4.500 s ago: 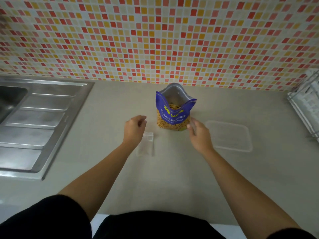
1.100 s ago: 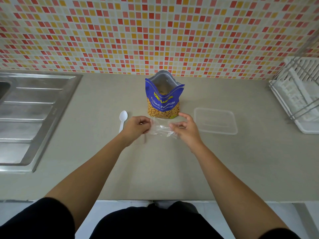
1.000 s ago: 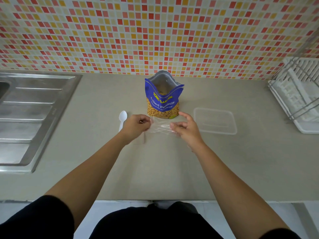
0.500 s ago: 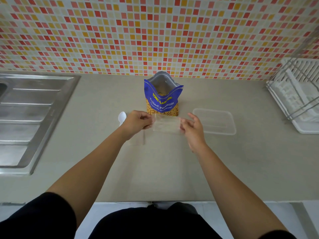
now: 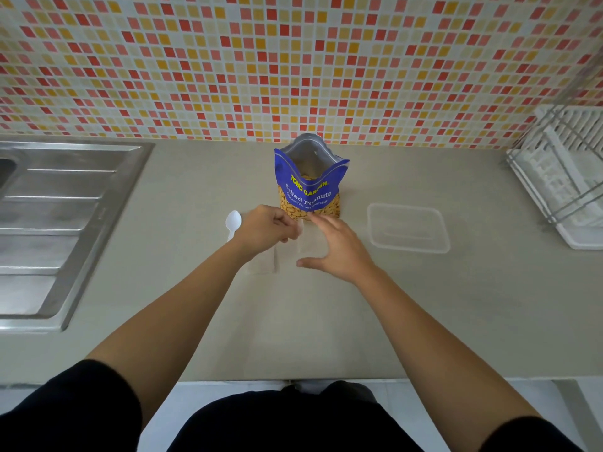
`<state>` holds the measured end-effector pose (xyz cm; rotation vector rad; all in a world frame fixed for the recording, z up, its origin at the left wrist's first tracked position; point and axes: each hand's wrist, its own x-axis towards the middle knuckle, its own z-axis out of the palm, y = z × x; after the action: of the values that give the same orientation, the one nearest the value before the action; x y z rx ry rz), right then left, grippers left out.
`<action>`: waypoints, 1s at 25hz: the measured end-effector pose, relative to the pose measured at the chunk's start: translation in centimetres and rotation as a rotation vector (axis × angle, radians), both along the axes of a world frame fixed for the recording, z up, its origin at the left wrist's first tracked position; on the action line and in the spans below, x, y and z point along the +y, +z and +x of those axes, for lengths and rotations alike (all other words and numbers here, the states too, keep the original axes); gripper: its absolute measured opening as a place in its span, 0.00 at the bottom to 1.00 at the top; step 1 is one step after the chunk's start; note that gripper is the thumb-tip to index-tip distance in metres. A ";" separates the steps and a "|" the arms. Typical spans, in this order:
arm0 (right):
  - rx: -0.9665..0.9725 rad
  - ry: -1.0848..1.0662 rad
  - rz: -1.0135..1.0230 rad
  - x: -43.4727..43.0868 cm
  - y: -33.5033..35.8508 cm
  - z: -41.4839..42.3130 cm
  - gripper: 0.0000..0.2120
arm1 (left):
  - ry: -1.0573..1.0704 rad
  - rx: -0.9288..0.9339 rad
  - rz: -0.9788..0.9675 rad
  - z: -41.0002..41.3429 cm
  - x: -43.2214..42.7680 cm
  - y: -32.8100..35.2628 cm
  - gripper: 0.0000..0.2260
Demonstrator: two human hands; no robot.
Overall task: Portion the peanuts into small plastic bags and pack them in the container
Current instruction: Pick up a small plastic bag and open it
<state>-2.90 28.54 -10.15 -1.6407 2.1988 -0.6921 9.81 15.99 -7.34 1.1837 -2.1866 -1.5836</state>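
Countertop (image 5: 473,305) — left hand (image 5: 264,228) pinches clear bag (image 5: 308,242) (edges faint), right hand (image 5: 339,249) spread open.

blue peanut bag (image 5: 308,187), yellow "tong garden", white "salted peanuts"

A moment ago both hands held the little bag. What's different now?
The right hand has opened its fingers and no longer pinches the small bag; the left hand still pinches its edge. The peanut packet, spoon and container stayed put.
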 end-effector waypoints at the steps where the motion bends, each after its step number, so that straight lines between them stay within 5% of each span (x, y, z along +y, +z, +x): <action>1: 0.023 0.001 -0.011 -0.2 0.0 0.0 0.45 | -0.010 -0.001 -0.005 0.0 0.0 0.1 0.02; 9: 0.084 -0.023 -0.142 -1.0 -0.3 -0.3 0.31 | -0.040 -0.030 -0.033 -0.1 -0.3 0.4 0.04; 14: -0.095 -0.101 -0.260 -1.3 -0.3 -0.2 0.25 | -0.101 0.036 0.035 0.6 -1.5 0.4 0.04; 25: -0.015 -0.118 -0.297 -2.7 -0.8 0.4 0.25 | -0.092 0.140 -0.006 1.0 -2.3 0.5 0.06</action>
<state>-2.55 25.84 -11.00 -1.6396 2.2839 -1.1052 10.86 13.71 -6.89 0.9524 -2.1826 -1.6401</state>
